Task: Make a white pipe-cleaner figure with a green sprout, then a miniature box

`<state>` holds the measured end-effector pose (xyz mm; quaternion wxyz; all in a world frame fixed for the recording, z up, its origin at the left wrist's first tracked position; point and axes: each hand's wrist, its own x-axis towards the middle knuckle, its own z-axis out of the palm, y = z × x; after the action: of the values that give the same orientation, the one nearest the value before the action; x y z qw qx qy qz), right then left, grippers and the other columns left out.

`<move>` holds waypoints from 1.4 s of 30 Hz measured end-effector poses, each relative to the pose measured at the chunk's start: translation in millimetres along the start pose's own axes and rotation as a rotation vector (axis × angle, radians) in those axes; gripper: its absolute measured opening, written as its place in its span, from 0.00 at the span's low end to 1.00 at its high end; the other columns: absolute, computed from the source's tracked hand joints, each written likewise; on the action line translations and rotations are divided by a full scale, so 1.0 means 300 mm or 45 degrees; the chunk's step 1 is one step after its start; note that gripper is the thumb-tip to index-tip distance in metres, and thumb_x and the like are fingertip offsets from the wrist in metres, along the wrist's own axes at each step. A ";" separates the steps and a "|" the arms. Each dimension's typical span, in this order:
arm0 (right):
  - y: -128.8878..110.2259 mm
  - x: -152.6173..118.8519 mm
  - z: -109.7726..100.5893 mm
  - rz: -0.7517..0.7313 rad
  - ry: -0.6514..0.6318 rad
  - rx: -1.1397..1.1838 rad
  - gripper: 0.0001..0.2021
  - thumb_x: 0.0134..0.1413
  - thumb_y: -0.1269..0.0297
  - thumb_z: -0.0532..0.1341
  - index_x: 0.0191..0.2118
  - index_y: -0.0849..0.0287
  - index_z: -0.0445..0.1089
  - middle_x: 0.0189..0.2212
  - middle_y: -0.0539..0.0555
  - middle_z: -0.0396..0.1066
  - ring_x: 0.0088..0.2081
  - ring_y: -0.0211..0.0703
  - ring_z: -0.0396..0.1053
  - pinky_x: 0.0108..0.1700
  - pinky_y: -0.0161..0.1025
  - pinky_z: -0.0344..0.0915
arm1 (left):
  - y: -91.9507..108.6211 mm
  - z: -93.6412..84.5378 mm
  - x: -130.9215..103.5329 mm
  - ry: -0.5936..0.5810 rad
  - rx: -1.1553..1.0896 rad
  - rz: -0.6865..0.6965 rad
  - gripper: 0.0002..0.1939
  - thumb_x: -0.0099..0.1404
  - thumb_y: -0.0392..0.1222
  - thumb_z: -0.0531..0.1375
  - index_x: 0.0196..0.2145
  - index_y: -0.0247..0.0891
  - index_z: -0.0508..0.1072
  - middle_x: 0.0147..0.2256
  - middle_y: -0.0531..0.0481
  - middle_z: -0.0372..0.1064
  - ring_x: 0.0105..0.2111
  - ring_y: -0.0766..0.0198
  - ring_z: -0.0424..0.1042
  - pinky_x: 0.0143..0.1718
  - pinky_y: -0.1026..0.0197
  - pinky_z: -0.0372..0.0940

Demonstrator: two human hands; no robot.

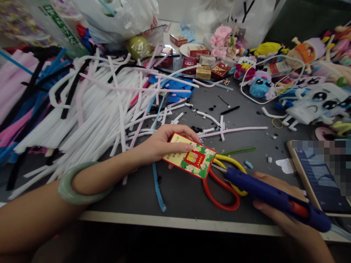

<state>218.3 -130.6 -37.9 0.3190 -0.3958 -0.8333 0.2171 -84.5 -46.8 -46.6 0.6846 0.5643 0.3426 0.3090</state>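
Note:
A small flat box (195, 159), yellow with a red and green label, is pinched in my left hand (172, 144), thumb on top and fingers beneath. My right hand (282, 197) is wrapped round a dark blue glue gun (257, 187), whose metal nozzle points left at the box's right edge. Scissors with one red and one yellow handle (222, 204) lie on the grey table (183, 204), under the box and gun nozzle; their blades are hidden.
White, pink, blue and black fuzzy stems (93, 95) pile up at left. Small boxes (203, 72) and plush figures (261, 86) stand behind. A phone (320, 175) lies at right; cut scraps are scattered mid-table.

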 end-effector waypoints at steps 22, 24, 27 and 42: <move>-0.001 0.001 -0.010 0.028 -0.069 -0.018 0.02 0.56 0.67 0.63 0.33 0.53 0.70 0.21 0.48 0.72 0.20 0.41 0.72 0.23 0.34 0.69 | 0.001 0.000 0.001 0.031 0.059 -0.023 0.12 0.57 0.44 0.68 0.38 0.37 0.77 0.34 0.50 0.76 0.32 0.66 0.75 0.32 0.67 0.69; 0.002 -0.003 -0.011 0.043 -0.059 -0.027 0.02 0.55 0.67 0.63 0.33 0.53 0.70 0.21 0.49 0.72 0.20 0.42 0.72 0.22 0.35 0.69 | 0.000 0.001 -0.001 0.040 0.062 -0.027 0.12 0.57 0.45 0.68 0.38 0.37 0.77 0.34 0.49 0.76 0.32 0.65 0.75 0.32 0.67 0.69; 0.005 -0.008 -0.010 0.049 -0.055 -0.052 0.02 0.53 0.67 0.65 0.34 0.54 0.71 0.22 0.50 0.74 0.21 0.44 0.74 0.24 0.35 0.70 | -0.002 0.001 -0.002 0.042 0.052 -0.027 0.13 0.57 0.45 0.68 0.38 0.36 0.77 0.34 0.49 0.76 0.31 0.66 0.75 0.32 0.67 0.69; 0.019 -0.021 -0.012 0.047 -0.126 -0.069 0.03 0.54 0.66 0.66 0.35 0.54 0.72 0.24 0.51 0.75 0.24 0.45 0.75 0.26 0.36 0.72 | 0.004 0.002 0.000 0.026 0.011 -0.012 0.09 0.58 0.41 0.68 0.37 0.37 0.78 0.34 0.52 0.75 0.31 0.69 0.75 0.32 0.70 0.68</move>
<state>226.8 -131.9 -41.2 0.2625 -0.4083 -0.8463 0.2195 -84.2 -46.9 -45.4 0.6801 0.5625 0.3535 0.3100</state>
